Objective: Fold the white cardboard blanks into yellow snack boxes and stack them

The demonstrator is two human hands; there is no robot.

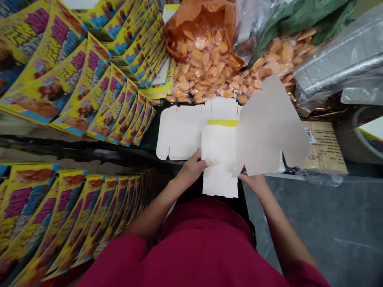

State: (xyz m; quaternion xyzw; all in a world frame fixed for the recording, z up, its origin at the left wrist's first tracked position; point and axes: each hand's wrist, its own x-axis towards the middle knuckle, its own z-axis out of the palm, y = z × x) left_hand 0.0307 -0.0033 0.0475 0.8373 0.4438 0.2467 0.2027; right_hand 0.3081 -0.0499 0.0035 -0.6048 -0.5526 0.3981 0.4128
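Carton stacks [98,103] block left; orange bag [191,20] ahead; grey floor [317,227] open right.

**Card and plastic: mixed finishes, matt to glossy.**
Centre blanks [263,127]: smooth matt white card. Left cartons [60,71]: glossy printed card. Far bags [191,20]: crinkled orange plastic, shiny. Right box [324,147]: matt brown cardboard. Near sleeve [119,259]: matt red cloth.

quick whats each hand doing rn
Left hand: closed, pinching the edge of a white card box blank.
Right hand: fingers hidden behind a raised grey-backed card panel, so its grip cannot be told.
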